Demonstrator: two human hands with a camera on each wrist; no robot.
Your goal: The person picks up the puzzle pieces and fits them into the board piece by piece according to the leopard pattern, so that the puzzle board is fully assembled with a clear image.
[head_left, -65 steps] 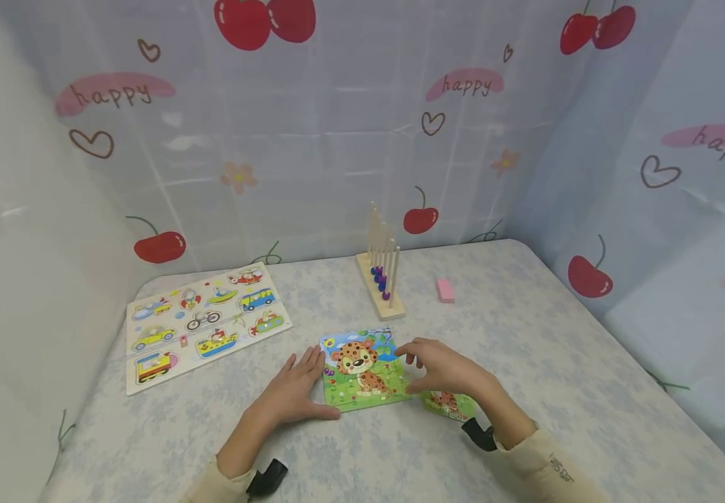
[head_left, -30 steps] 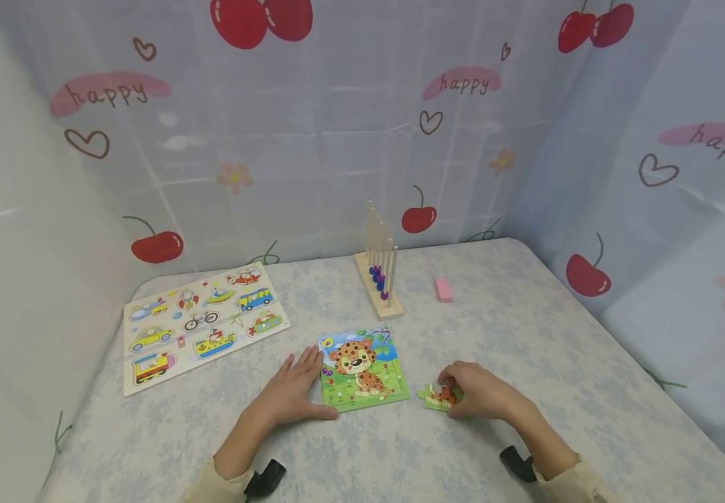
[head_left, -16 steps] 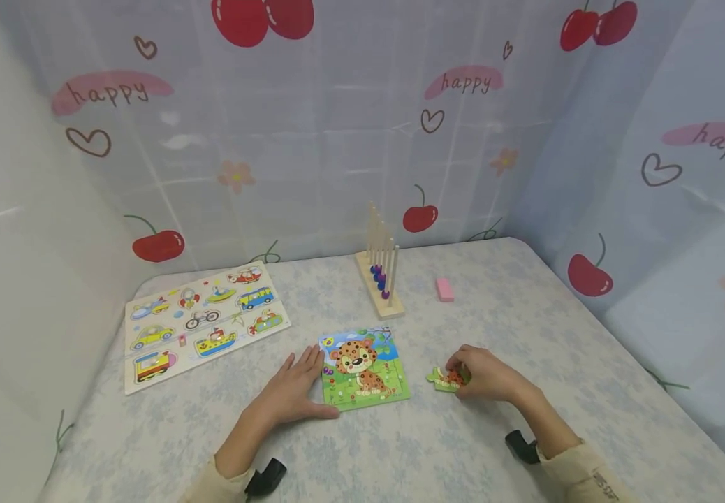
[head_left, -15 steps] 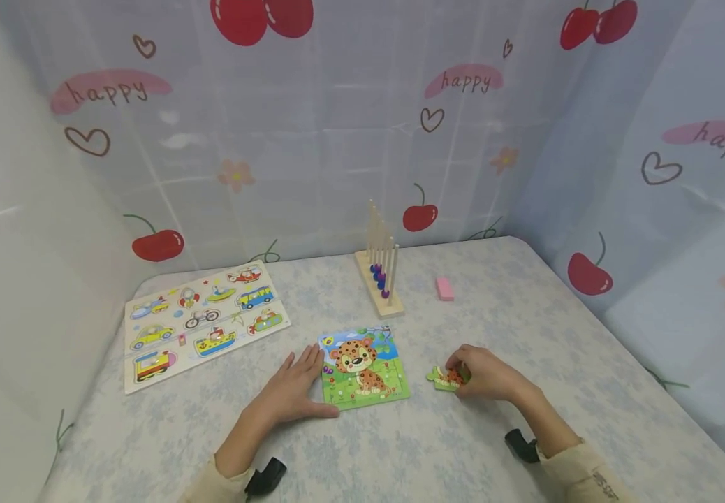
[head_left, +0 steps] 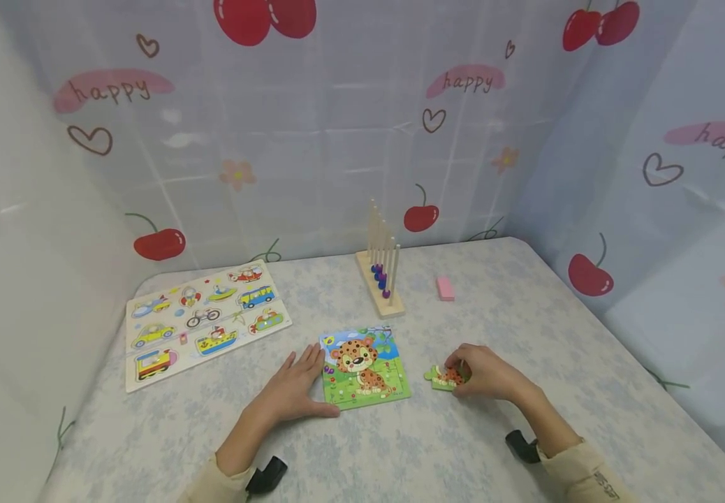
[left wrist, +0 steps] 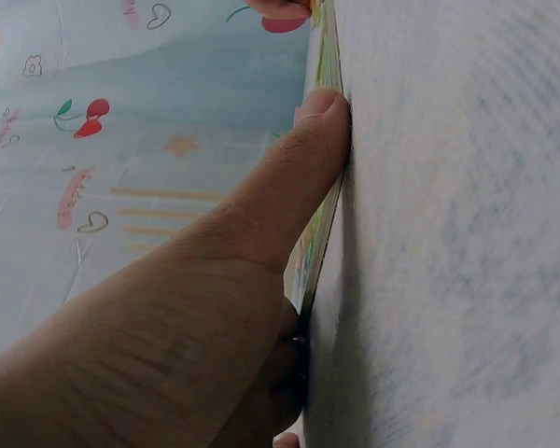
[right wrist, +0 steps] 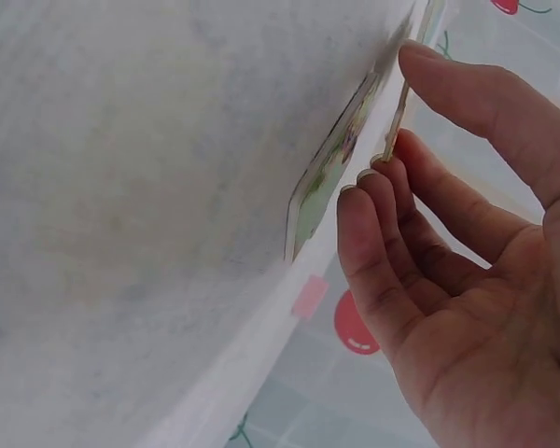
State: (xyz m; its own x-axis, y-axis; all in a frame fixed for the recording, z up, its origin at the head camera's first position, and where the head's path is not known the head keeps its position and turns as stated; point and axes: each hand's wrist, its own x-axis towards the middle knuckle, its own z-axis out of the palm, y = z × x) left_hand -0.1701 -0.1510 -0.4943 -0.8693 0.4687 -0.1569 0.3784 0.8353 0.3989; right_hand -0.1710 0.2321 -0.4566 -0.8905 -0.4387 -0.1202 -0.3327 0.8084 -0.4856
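Note:
A square leopard jigsaw puzzle (head_left: 365, 367) lies flat on the table in front of me. My left hand (head_left: 292, 390) rests at its lower left corner, fingers spread, with the fingertips at the left edge and the thumb along the near edge. To the right of the puzzle, my right hand (head_left: 485, 374) pinches a green jigsaw piece (head_left: 444, 379) with leopard print between thumb and fingertips. In the right wrist view this piece (right wrist: 398, 121) appears edge-on, and a flat green piece (right wrist: 329, 173) shows on the table below the fingers.
A white vehicle puzzle board (head_left: 208, 325) lies at the back left. Behind the leopard puzzle stands a wooden peg rack (head_left: 381, 286) with blue and purple beads. A pink block (head_left: 445, 288) lies to its right. Printed curtains (head_left: 312, 154) enclose the table's far sides.
My right hand has moved from the leopard puzzle's right edge to the piece on the right, pinched it and shifted it slightly away from me. The left hand has stayed in place.

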